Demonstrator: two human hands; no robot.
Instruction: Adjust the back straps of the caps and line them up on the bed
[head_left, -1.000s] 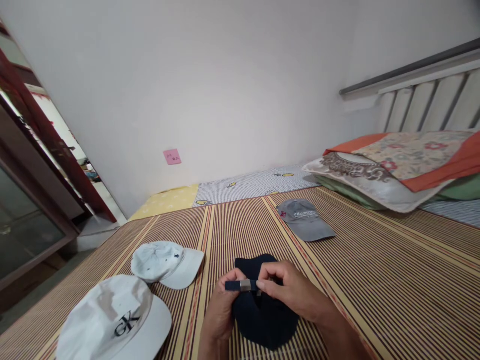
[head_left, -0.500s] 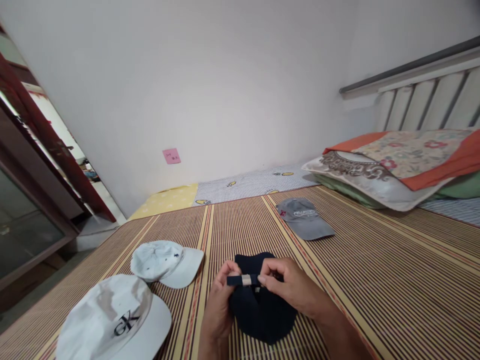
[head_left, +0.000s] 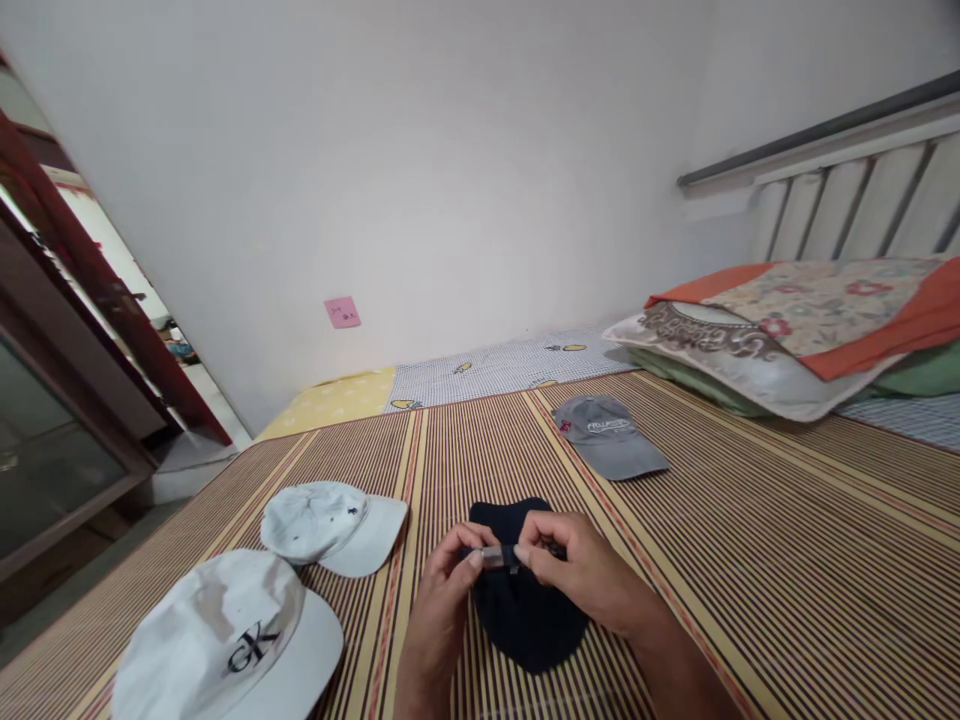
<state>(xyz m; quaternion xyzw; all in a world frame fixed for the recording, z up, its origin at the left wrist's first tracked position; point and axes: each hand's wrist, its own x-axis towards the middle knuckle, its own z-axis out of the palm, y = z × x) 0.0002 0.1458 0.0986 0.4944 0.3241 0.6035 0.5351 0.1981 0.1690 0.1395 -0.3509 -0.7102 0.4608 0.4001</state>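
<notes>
left hand (head_left: pixel 442 610) and right hand (head_left: pixel 581 580) both pinch the strap (head_left: pixel 499 556) of the dark navy cap (head_left: pixel 525 610), which lies on the striped bamboo mat (head_left: pixel 750 560) of the bed, right in front of the person. vs a second ago the left fingertips have slid in along the strap, so the free dark end that stuck out past the buckle is now almost covered, and the hands sit closer together; reads like the strap being worked through the metal buckle, adjustment in progress, not finished. cap itself barely moved, a bit less of it showing at the bottom. other stuff unchanged: small white cap (head_left: pixel 330 525) and big white hat with black logo (head_left: pixel 225 640) to the left, grey cap (head_left: pixel 611 437) further back right, pillows (head_left: pixel 787 340) by the headboard, pink note (head_left: pixel 343 313) on the wall. hard to see: buckle mostly hidden under fingers, strap end can't be made out, both forearms cut off at the frame bottom, grey cap lettering unreadable.
</notes>
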